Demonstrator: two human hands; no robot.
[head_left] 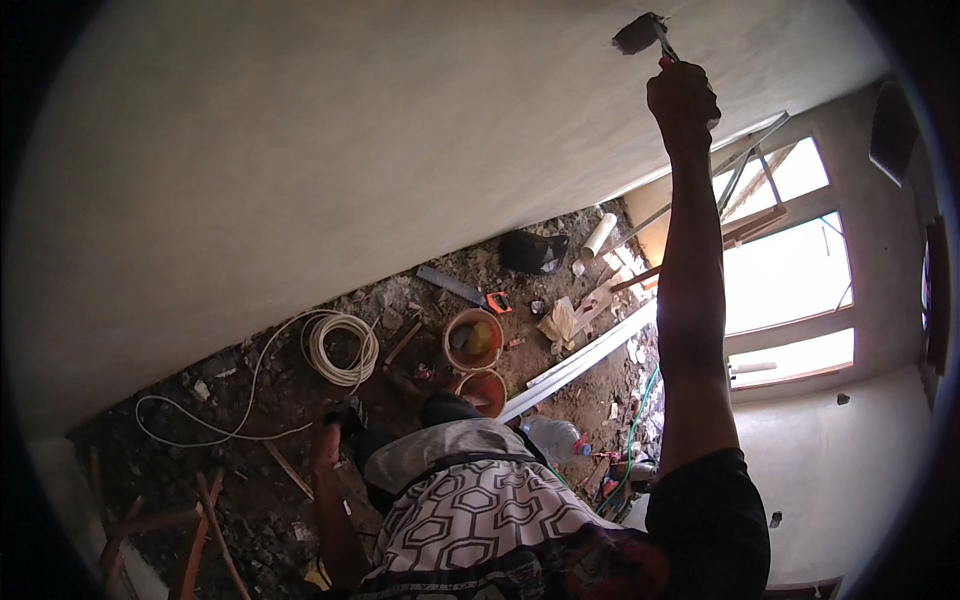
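- Plaster, pale grey, covers the big wall [350,150] that fills the upper left of the view; the brush [640,34] sits w/ its dark bristle head against it, near the top edge.
- R hand [682,97] is clenched round the brush handle, arm stretched full length up from the lower right.
- Brush long axis: runs from the fist up and to the left, bristles at the far end, handle w/ a red bit just above the knuckles.
- So the brush lies straight above the R hand, touching the wall; wall surface spreads left and down from the contact spot.
- L hand [326,432] is low down, well apart from the brush, approx. over the rubble floor [250,400]; whether it is closed or loose I cannot tell, it looks dark and small here.
- R hand is by far the nearer, being the one holding.
- Below on the floor: white coiled cable [340,345], two orange buckets [473,340], a long white trim strip [580,362], a clear plastic bottle [555,438], a green hose [635,425].
- Window [790,270] bright at right, beyond the raised arm.
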